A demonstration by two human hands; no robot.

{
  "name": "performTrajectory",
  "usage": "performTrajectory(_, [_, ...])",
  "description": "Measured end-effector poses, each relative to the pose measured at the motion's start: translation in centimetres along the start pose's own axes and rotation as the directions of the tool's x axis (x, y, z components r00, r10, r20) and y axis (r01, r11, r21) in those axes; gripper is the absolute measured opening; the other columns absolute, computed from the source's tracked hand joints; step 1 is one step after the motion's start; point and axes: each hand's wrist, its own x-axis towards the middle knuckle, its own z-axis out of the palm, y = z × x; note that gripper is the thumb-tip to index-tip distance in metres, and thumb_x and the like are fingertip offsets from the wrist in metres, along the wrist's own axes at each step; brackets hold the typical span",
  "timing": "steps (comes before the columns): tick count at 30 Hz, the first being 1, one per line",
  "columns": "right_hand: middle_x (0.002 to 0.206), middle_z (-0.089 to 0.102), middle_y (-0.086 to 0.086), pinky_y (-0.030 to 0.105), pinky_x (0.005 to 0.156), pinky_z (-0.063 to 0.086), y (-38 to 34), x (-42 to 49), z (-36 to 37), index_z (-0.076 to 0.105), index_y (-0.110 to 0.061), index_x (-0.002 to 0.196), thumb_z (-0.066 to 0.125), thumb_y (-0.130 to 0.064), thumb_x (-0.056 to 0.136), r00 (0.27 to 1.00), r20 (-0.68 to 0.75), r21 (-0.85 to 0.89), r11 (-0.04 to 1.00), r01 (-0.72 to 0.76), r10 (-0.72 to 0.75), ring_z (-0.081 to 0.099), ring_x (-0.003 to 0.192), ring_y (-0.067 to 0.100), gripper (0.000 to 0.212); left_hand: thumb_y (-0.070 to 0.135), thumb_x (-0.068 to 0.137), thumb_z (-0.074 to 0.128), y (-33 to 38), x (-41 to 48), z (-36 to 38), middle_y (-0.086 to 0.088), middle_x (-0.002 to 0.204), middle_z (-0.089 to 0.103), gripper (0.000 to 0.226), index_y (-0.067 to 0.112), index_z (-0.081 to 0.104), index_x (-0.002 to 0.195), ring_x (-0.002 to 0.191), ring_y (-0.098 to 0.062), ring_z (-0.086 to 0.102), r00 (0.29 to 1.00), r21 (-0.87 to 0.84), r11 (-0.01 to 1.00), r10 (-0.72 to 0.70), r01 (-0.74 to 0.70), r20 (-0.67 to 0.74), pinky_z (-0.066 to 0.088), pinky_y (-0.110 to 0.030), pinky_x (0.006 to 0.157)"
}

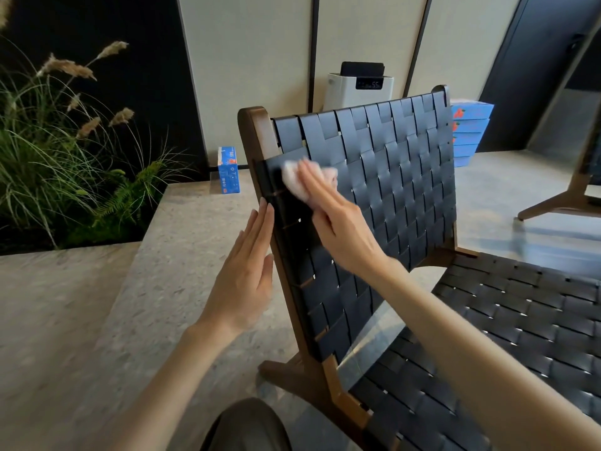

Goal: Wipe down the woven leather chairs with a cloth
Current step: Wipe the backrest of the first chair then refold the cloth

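Work seems early: right hand [338, 222] presses cloth [300, 180] on chair backrest [383, 177] (seat untouched, I judge), left hand [247, 265] flat, empty.

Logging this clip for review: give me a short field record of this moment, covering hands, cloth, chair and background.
right hand: presses pale pink cloth flat on the backrest
left hand: open, flat against the brown wooden frame
chair: black woven leather backrest, upright, tilted
background: blue box on stone ledge
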Motion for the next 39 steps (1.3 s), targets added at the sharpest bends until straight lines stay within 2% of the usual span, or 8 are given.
performTrajectory(9, [0.158,0.015,0.008,0.034,0.12,-0.002,-0.2,-0.6,3.2,0.025,-0.002,0.149,0.031,0.018,0.086,0.996,-0.071,0.014,0.999,0.052,-0.05,0.004,0.149,0.022,0.067,0.0,0.1,0.038,-0.7,-2.1,1.2,0.035,0.152,-0.016,0.073,0.034,-0.004,0.149,0.144,0.007,-0.011,0.995,0.016,1.0,-0.021,0.019,0.093,0.012,-0.036,0.122])
performTrajectory(16, [0.162,-0.005,0.004,0.056,0.117,0.013,5.2,-16.3,4.7,0.008,-0.014,0.154,0.047,0.022,0.085,0.965,0.261,-0.184,0.982,0.029,0.02,-0.007,0.148,0.031,0.087,0.005,0.1,0.044,-0.5,-4.1,3.3,0.032,0.153,-0.018,0.077,0.035,-0.008,0.148,0.143,0.007,-0.011,0.994,-0.017,1.0,-0.024,0.026,0.11,0.001,-0.002,0.11])
performTrajectory(21, [0.163,-0.003,0.002,0.042,0.118,0.015,5.0,-18.2,3.5,0.01,-0.016,0.154,0.039,0.016,0.09,0.946,0.32,-0.166,0.986,0.005,0.049,-0.004,0.149,0.026,0.077,0.01,0.101,0.04,0.0,-5.7,5.0,0.026,0.153,-0.024,0.077,0.036,-0.017,0.145,0.142,0.009,-0.013,0.992,-0.008,0.999,-0.051,0.052,0.117,0.005,-0.004,0.11])
performTrajectory(25, [0.159,0.01,0.002,0.03,0.121,0.007,3.3,-11.2,2.1,0.02,-0.01,0.151,0.027,0.008,0.09,0.992,0.016,-0.013,0.992,-0.126,0.126,0.005,0.149,0.019,0.064,0.017,0.1,0.045,0.2,-6.2,6.1,0.029,0.151,-0.028,0.081,0.038,-0.019,0.145,0.144,0.005,-0.012,0.995,0.009,0.999,-0.036,0.036,0.097,0.01,-0.022,0.117])
performTrajectory(31, [0.153,0.023,0.008,0.048,0.119,0.014,3.1,-6.9,4.6,0.028,-0.008,0.15,0.035,0.011,0.097,0.987,-0.126,-0.065,0.992,-0.112,0.104,0.012,0.145,0.018,0.057,0.03,0.101,0.042,0.4,-6.4,7.4,0.019,0.154,-0.03,0.084,0.038,-0.031,0.143,0.145,-0.002,-0.017,0.999,0.094,0.995,-0.035,0.032,0.029,0.018,-0.036,0.119])
performTrajectory(34, [0.153,0.016,-0.01,0.029,0.12,0.009,4.0,-13.5,5.2,0.024,-0.015,0.151,0.04,0.011,0.095,0.995,-0.028,-0.051,0.994,-0.099,0.098,0.007,0.147,0.012,0.064,0.033,0.101,0.039,0.8,-6.5,8.0,0.02,0.153,-0.033,0.081,0.037,-0.031,0.142,0.144,0.0,-0.018,0.999,0.094,0.994,-0.053,0.052,0.009,0.004,-0.024,0.117])
performTrajectory(37, [0.162,-0.003,-0.008,0.045,0.12,0.013,6.4,-21.3,4.6,0.014,-0.021,0.154,0.047,0.014,0.092,0.959,0.193,-0.107,0.976,-0.188,0.206,-0.004,0.149,0.018,0.079,0.034,0.101,0.038,1.0,-6.6,8.4,0.018,0.154,-0.03,0.078,0.034,-0.027,0.145,0.146,-0.003,-0.016,0.998,0.078,0.995,-0.057,0.06,-0.028,-0.002,-0.015,0.115])
performTrajectory(39, [0.162,0.001,-0.008,0.04,0.12,0.014,7.4,-23.1,3.1,0.019,-0.019,0.153,0.046,0.016,0.091,0.941,0.237,-0.111,0.969,-0.223,0.243,0.001,0.149,0.016,0.076,0.033,0.102,0.038,1.0,-6.5,8.6,0.016,0.156,-0.027,0.077,0.034,-0.025,0.146,0.147,-0.006,-0.013,0.997,0.07,0.997,-0.038,0.043,-0.074,-0.001,-0.017,0.116])
